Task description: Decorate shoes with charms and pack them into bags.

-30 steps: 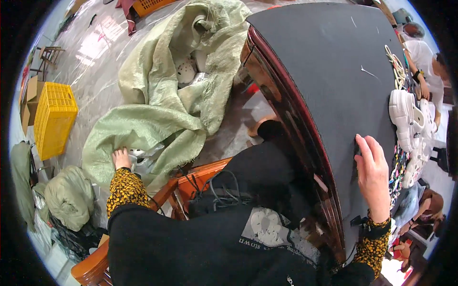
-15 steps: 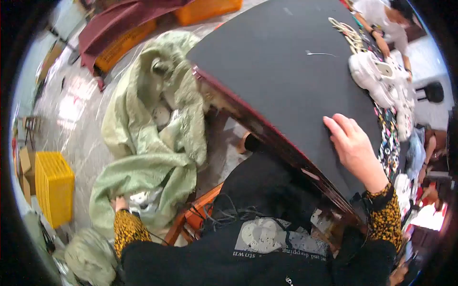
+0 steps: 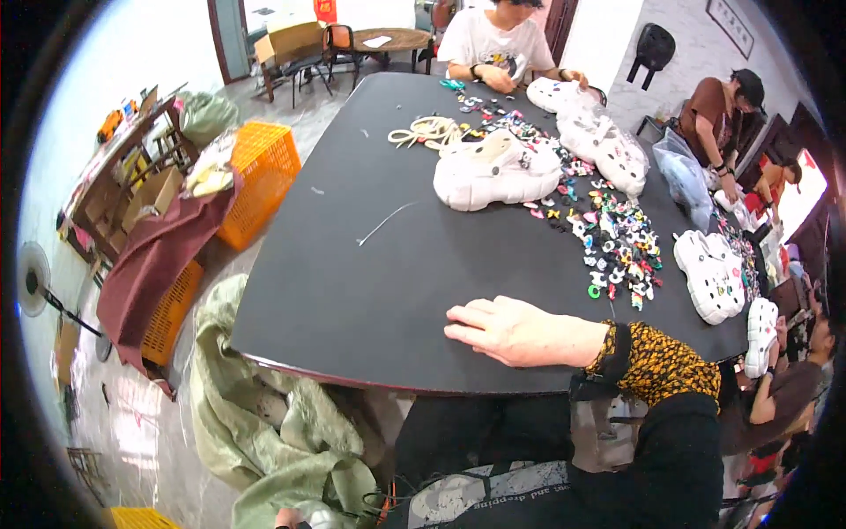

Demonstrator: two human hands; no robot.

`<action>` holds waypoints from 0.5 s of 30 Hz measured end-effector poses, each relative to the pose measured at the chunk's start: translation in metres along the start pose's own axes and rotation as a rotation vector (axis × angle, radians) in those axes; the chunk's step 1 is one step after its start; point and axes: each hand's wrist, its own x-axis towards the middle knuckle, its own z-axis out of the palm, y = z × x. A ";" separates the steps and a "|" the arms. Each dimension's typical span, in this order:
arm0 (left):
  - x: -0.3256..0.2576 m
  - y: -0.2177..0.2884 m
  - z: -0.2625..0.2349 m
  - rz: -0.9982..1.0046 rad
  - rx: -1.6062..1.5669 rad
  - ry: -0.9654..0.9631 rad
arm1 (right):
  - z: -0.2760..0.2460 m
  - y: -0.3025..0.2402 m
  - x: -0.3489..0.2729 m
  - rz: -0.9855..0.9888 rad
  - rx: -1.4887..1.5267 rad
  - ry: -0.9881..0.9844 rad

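My right hand [image 3: 522,332] lies palm down on the dark table [image 3: 352,291], open, its fingers stretched to the left and holding nothing. Only a small part of my left hand [image 3: 288,518] shows at the lower edge, beside a pale green woven sack [image 3: 225,414]. Its fingers are cut off from view, and a whitish thing close by is too unclear to name. On the table beyond my right hand stand chunky white clogs [image 3: 493,176], next to a heap of small colourful shoe charms [image 3: 621,247]. A thin pale tie [image 3: 383,225] lies to the left of them.
A bundle of cream cord [image 3: 427,132] lies behind the clogs. Another white clog [image 3: 710,278] rests at the right. Across the table sits a person in a white shirt [image 3: 502,44]; other people work along the right. An orange crate [image 3: 260,172] and maroon cloth [image 3: 163,260] stand left.
The view has swung up and turned, so more of the table, clogs and charms shows. My left hand, earlier at the sack's opening, is now mostly out of frame. My right hand stays flat.
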 end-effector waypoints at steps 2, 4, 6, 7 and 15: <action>0.014 0.006 -0.028 -0.006 -0.006 0.103 | -0.003 0.005 -0.011 0.001 0.037 -0.023; 0.011 0.020 -0.060 -0.031 -0.007 0.207 | -0.005 0.011 -0.022 0.000 0.043 -0.019; 0.009 0.037 -0.094 -0.054 -0.009 0.314 | -0.008 0.017 -0.033 -0.003 0.048 -0.020; 0.010 0.047 -0.113 -0.063 -0.011 0.370 | -0.009 0.020 -0.038 0.005 0.058 -0.035; 0.140 0.221 -0.295 -0.124 -0.126 0.814 | -0.032 0.044 -0.064 0.010 0.026 -0.005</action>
